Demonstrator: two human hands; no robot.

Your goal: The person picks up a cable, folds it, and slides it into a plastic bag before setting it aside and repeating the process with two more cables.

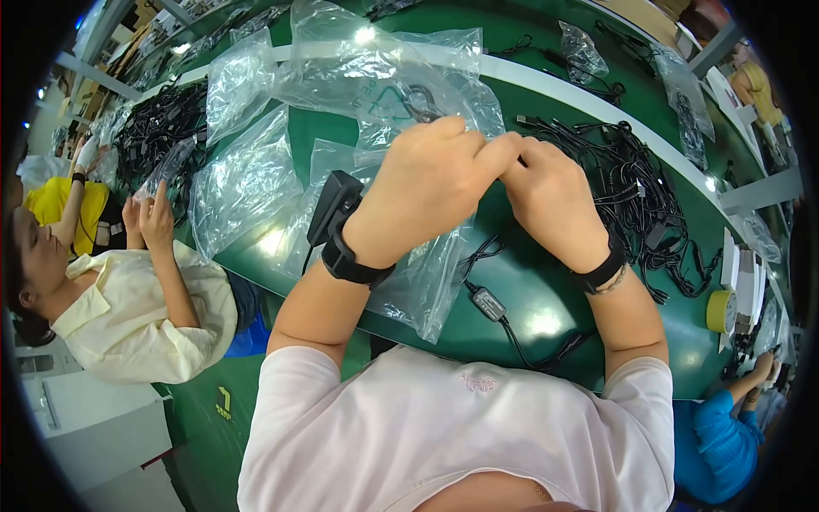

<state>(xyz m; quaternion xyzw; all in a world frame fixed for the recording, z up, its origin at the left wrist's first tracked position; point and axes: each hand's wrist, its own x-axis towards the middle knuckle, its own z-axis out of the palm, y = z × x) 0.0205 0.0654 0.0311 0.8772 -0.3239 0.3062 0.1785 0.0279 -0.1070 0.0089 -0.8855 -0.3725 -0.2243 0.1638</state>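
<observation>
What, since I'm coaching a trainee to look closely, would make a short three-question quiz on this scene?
1. True or false: the left hand and right hand are close together.
2. Which lies on the table to the right of the right hand? A) a hammer B) a heap of black cables C) a red cup
3. Fill in: the clear bags lie on a ____ surface.

Key: 1. True; 2. B; 3. green.

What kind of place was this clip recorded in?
Probably a factory or workshop floor: a long green worktop bears piles of black cables and clear plastic bags, and a co-worker in a cream shirt is busy beside it.
</observation>
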